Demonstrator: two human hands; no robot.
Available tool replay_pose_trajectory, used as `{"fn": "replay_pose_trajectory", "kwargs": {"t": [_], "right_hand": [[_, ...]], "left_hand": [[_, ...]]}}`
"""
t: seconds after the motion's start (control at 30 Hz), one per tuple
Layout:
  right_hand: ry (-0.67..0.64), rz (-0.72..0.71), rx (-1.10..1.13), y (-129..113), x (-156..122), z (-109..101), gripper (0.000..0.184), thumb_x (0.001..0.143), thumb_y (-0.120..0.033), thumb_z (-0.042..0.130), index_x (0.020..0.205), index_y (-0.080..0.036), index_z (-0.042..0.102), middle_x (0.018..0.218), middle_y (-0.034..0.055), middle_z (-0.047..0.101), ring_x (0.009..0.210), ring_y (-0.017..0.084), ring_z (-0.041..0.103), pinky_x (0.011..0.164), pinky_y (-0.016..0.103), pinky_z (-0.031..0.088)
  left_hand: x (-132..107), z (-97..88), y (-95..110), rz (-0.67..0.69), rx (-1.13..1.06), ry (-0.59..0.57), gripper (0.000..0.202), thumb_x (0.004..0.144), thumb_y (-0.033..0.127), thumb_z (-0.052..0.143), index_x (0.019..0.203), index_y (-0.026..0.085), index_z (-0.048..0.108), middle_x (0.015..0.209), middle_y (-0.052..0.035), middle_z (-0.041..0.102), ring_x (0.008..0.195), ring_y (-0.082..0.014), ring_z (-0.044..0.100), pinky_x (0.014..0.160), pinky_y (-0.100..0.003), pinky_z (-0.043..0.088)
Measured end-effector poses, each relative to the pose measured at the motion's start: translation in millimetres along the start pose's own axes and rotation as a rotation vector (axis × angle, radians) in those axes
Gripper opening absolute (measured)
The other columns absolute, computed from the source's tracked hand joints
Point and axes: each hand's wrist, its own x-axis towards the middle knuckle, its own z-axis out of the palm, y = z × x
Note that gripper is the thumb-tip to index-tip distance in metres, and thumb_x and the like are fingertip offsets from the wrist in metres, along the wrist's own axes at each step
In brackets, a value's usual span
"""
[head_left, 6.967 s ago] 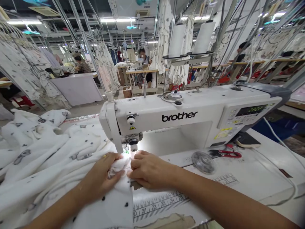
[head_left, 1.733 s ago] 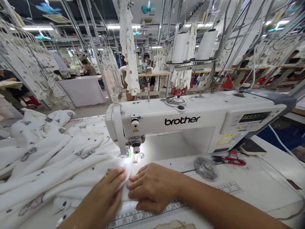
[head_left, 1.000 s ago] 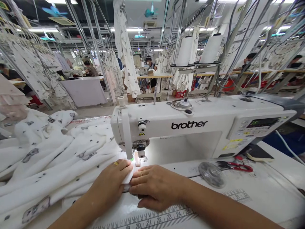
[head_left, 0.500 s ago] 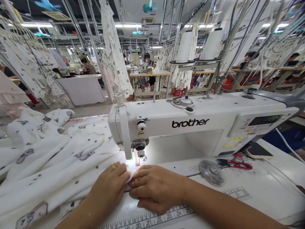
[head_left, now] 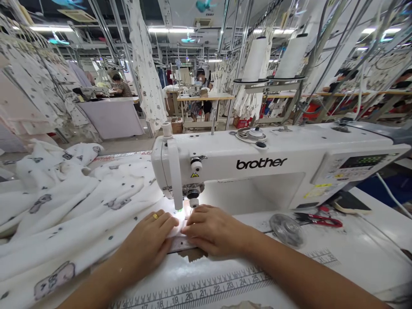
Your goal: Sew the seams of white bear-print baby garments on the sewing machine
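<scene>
A white sewing machine (head_left: 219, 148) marked "brother" stands in front of me, its lamp shining on the needle area. White fabric (head_left: 106, 189) with small animal prints and dots spreads over the table to the left and runs under the needle. Just front-left of the needle, my left hand (head_left: 152, 234), with a ring on one finger, is closed on the fabric. My right hand (head_left: 214, 231) pinches the fabric edge close to the needle, its fingers bent. The presser foot is mostly hidden by glare and the right fingers.
A clear plastic disc (head_left: 286, 230) and red-handled thread snips (head_left: 320, 219) lie right of my right forearm. A printed ruler (head_left: 199, 292) runs along the table front. Thread cones (head_left: 254, 60) stand behind the machine. Other people sit at machines further back.
Both hands have moved forward toward the needle, the right more clearly. The fingers have drawn slightly apart, and a brownish patch shows below them. The view has shifted a little.
</scene>
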Motion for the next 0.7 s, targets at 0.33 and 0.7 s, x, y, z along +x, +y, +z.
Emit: {"fn": "replay_pose_trajectory", "kwargs": {"t": [0.33,0.7], "right_hand": [[-0.067,0.051,-0.009,-7.3,2.6,-5.8,0.013,0.096,-0.025,0.057,0.094,-0.018,0.068,0.087,0.0018,0.061,0.086,0.015,0.052,0.09,0.028,0.038],[-0.052,-0.004,-0.101,-2.8,0.0,-4.9,0.019,0.097,-0.028,0.053,0.091,-0.018,0.067,0.085,0.0023,0.062,0.082,0.016,0.05,0.087,0.031,0.035]], "left_hand": [[-0.2,6.2,0.7,0.196,0.04,0.234,0.019,0.097,0.011,0.043,0.09,0.018,0.059,0.087,-0.0033,0.06,0.079,-0.0172,0.05,0.073,-0.032,0.041],[2.4,5.0,4.5,0.252,0.049,0.213,0.025,0.098,0.011,0.04,0.098,0.016,0.064,0.089,-0.0047,0.066,0.085,-0.0186,0.058,0.078,-0.033,0.047]]}}
